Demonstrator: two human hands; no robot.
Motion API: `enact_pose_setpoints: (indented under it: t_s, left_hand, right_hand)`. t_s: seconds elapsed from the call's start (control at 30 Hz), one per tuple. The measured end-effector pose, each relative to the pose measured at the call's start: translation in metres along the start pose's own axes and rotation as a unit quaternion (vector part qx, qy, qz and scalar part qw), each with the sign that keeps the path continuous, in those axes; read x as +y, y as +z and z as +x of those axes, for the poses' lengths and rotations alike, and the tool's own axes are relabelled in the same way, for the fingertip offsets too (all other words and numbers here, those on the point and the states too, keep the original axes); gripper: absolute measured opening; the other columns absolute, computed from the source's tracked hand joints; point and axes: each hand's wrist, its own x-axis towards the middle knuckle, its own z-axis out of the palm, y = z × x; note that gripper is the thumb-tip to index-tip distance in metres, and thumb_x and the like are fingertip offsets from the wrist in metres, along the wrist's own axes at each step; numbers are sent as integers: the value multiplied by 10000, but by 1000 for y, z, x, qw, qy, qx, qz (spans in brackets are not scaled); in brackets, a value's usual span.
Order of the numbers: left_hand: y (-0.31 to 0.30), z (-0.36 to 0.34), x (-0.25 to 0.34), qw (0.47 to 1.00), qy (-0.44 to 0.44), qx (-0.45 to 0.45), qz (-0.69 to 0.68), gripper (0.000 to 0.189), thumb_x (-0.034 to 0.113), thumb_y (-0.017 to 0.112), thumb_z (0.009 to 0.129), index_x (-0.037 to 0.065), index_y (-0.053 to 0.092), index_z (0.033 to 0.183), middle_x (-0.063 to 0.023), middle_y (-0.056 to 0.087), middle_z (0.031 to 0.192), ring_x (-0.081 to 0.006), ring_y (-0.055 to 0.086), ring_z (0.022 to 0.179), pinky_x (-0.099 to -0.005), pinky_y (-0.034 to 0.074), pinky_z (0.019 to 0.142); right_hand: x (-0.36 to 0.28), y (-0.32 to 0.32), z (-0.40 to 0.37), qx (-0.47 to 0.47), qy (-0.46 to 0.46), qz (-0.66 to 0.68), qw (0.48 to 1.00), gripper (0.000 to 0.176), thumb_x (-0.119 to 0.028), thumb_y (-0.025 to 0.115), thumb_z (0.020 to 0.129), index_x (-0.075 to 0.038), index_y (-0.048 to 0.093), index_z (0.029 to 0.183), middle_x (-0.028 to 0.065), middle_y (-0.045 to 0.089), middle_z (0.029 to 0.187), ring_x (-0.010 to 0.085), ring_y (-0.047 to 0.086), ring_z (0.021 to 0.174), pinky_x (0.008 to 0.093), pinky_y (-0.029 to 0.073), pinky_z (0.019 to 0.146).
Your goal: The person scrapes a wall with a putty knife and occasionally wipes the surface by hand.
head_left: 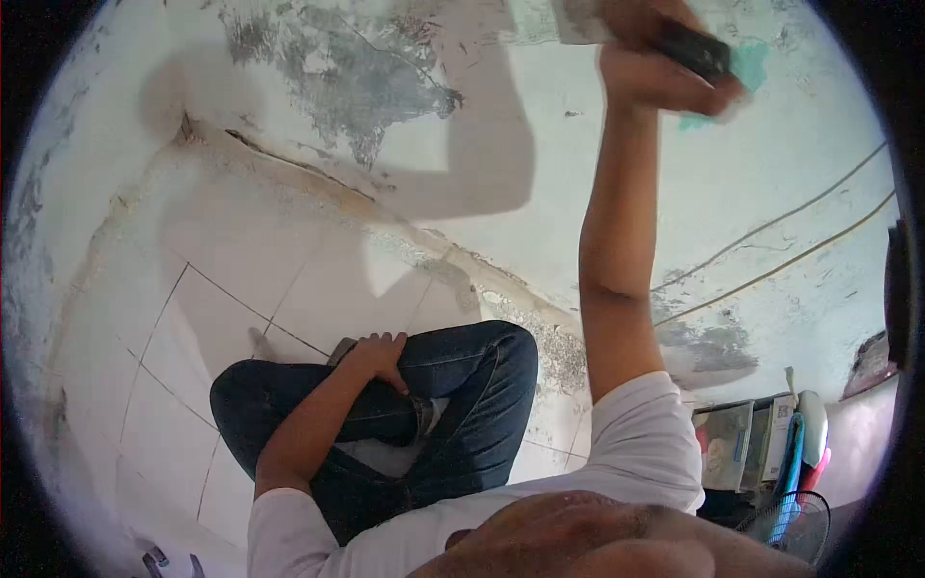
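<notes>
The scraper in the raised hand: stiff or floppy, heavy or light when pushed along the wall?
The scraper probably flexes slightly: its pale blade looks thin and flat. The right hand alone holds its dark handle overhead, so it is likely light. Slipperiness: cannot tell.

I take this for a room in an old, worn home, seen from above a person sitting on the floor. The wall (732, 183) is white with a big grey patch (356, 77) where the coating has flaked off, and its foot (318, 183) is cracked and crumbly. The floor (241, 250) is laid with pale square tiles. Two thin cables (771, 246) run loose along the wall at right. Near right stand a fan (800, 511) and some boxes (732, 443).
</notes>
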Motion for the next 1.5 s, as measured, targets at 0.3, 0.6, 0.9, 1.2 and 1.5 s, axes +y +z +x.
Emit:
enact_pose_setpoints:
  t_s: [0.3,0.6,0.9,1.2,1.5]
  left_hand:
    - [-12,-2,3,1000,0,8,-21,1238,594,858,484,53,263,1424,-214,462,1321,-415,460,1217,-524,403,999]
    - [-9,3,3,1000,6,13,-13,1196,574,866,479,51,300,1394,-204,488,1302,-396,479,1208,-518,407,989]
    - [0,8,0,1000,7,8,-5,1274,619,848,471,39,249,1435,-220,478,1298,-407,488,1184,-539,413,974]
    - [-1,2,1,1000,6,19,-16,1210,573,864,471,45,300,1401,-205,492,1291,-396,476,1204,-528,408,973]
    - [-3,-3,-2,1000,14,9,-16,1225,577,861,483,39,268,1410,-218,486,1291,-412,482,1191,-530,414,973]
  right_hand:
    - [83,-75,-37,179,101,169,964,644,-717,455,802,-98,468,628,-9,300,481,127,212,382,309,169,403]
    - [41,-39,5,-28,98,8,995,766,-848,406,725,-88,446,643,-27,249,473,112,189,405,300,152,420]
    - [53,-16,-3,50,160,-82,982,740,-825,443,727,-99,386,601,-27,253,469,102,223,399,292,162,410]
    - [54,3,-10,-6,100,230,968,732,-833,417,742,-112,412,620,-26,256,476,90,189,399,292,139,397]
    - [18,-26,-11,27,69,12,997,683,-715,483,808,-48,625,847,-23,254,496,116,230,415,295,191,419]
